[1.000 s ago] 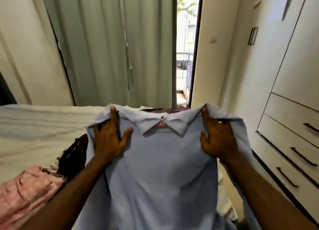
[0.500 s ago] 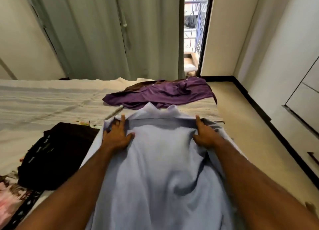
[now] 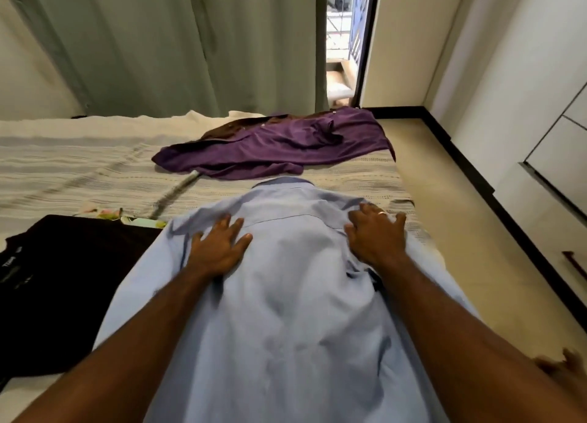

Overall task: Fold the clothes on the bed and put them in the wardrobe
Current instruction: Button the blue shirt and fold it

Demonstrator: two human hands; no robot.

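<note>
Your left hand [image 3: 219,248] and right hand [image 3: 376,237] lie flat, fingers spread, pressing the light blue shirt [image 3: 286,311] onto the bed [image 3: 79,168], one near each shoulder. Beyond your fingertips a purple shirt [image 3: 276,149] lies crumpled on the striped cover. Just left of your left hand sits a black garment [image 3: 63,279]. Past the bed hang green curtains [image 3: 174,41]; right of your right hand runs beige floor [image 3: 476,232], then white wardrobe [image 3: 556,136] fronts.

Ahead of you hangs a pale green curtain [image 3: 165,48], with a narrow door gap [image 3: 341,41] just beside it and beige floor [image 3: 476,232] on your right.
</note>
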